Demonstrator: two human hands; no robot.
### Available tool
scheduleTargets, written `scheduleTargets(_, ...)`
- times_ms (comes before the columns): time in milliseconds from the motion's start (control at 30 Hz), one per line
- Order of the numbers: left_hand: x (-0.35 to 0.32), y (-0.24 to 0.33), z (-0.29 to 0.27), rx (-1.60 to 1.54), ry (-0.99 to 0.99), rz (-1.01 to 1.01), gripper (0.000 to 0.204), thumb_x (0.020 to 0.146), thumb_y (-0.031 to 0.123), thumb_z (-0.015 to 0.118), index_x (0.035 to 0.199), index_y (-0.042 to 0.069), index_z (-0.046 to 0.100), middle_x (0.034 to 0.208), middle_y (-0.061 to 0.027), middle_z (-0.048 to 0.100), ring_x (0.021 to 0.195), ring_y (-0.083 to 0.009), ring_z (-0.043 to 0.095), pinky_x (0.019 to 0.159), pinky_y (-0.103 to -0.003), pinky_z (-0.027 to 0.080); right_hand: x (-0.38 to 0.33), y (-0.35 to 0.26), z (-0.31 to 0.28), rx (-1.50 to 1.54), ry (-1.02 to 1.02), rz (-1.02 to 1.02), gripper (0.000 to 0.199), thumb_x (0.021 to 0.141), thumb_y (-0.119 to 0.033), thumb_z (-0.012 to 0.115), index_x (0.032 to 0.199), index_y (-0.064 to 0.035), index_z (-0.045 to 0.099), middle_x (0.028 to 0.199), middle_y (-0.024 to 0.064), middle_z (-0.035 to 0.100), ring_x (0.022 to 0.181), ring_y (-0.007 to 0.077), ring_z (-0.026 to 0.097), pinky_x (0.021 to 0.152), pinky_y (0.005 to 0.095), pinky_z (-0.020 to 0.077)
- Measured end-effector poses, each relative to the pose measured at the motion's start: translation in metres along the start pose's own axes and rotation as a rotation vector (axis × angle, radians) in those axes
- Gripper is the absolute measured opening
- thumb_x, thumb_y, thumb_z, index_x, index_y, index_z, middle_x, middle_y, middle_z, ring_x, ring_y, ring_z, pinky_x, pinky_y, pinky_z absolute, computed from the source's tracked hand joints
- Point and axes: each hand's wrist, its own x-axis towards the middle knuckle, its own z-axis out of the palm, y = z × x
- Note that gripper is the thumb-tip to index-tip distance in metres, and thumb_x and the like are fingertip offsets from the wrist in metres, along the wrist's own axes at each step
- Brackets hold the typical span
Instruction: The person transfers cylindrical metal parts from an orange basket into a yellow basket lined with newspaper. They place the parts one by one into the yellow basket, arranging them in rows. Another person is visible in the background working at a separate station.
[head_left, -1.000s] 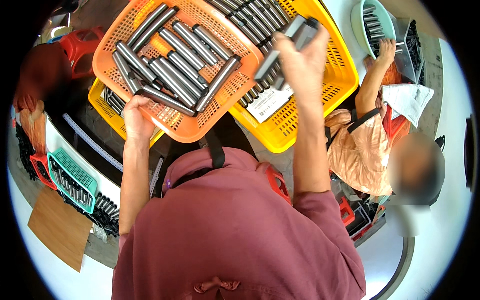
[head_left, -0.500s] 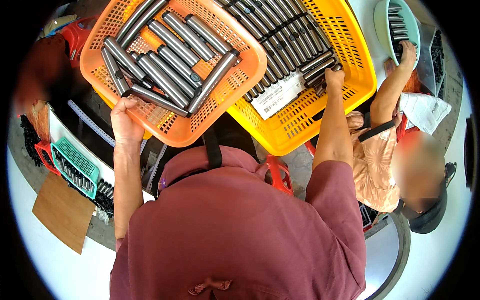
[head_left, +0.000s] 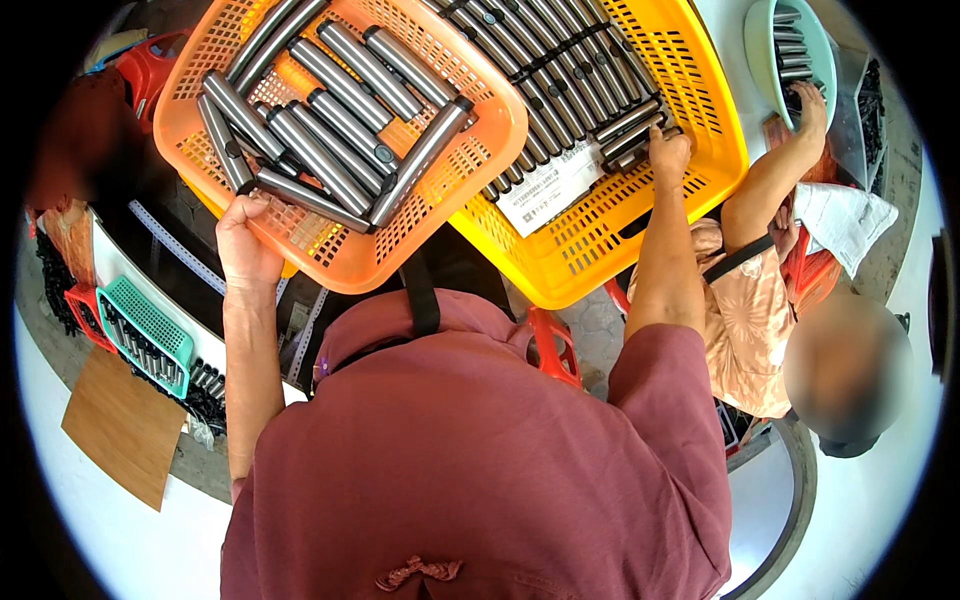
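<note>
My left hand (head_left: 247, 240) is closed on the near left rim of an orange perforated basket (head_left: 345, 281). Shiny metal tubes with black ends (head_left: 325, 155) lie loosely at various angles in it. This basket overlaps the left side of a larger yellow basket (head_left: 590, 288). Rows of similar tubes (head_left: 545, 85), with black bands, line the yellow one, beside a white printed label (head_left: 550, 193). Inside its right part, my right hand (head_left: 670, 155) has its fingers curled at the end of a metal tube (head_left: 632, 122) lying crosswise among others.
At the right, a co-worker's hand (head_left: 808, 108) reaches into a pale green basin (head_left: 760, 55) of tubes. A red stool (head_left: 552, 350) stands below the yellow basket. At the left are a turquoise basket (head_left: 150, 315) of tubes, a brown board (head_left: 125, 428) and another person.
Both baskets appear shifted slightly left and up in view. My right hand stays at the tube ends, where the crosswise tubes lie slightly differently. The co-worker's head has moved lower.
</note>
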Motion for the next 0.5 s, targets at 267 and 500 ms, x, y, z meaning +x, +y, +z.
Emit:
scheduleTargets(267, 0.001, 0.0, -0.009, 0.006, 0.013, 0.004, 0.033, 0.074, 0.004, 0.047, 0.105, -0.003, 0.054, 0.099, -0.0133, 0.062, 0.093, -0.0304, 0.061, 0.089, -0.047, 0.049, -0.014, 0.001, 0.013, 0.056, 0.084, -0.059, 0.05, 0.087, -0.025, 0.066, 0.116, 0.012, 0.048, 0.11, 0.0324, 0.06, 0.106, 0.0435, 0.059, 0.09, 0.0452, 0.047)
scheduleTargets(500, 0.002, 0.001, -0.007, 0.004, 0.022, 0.003, 0.034, 0.073, 0.004, 0.046, 0.106, -0.003, 0.053, 0.098, -0.0141, 0.062, 0.092, -0.0326, 0.061, 0.088, -0.05, 0.049, -0.014, -0.004, 0.008, -0.06, 0.022, -0.041, 0.05, 0.089, -0.03, 0.063, 0.112, 0.011, 0.046, 0.098, 0.0303, 0.064, 0.096, 0.0433, 0.062, 0.083, 0.0473, 0.05)
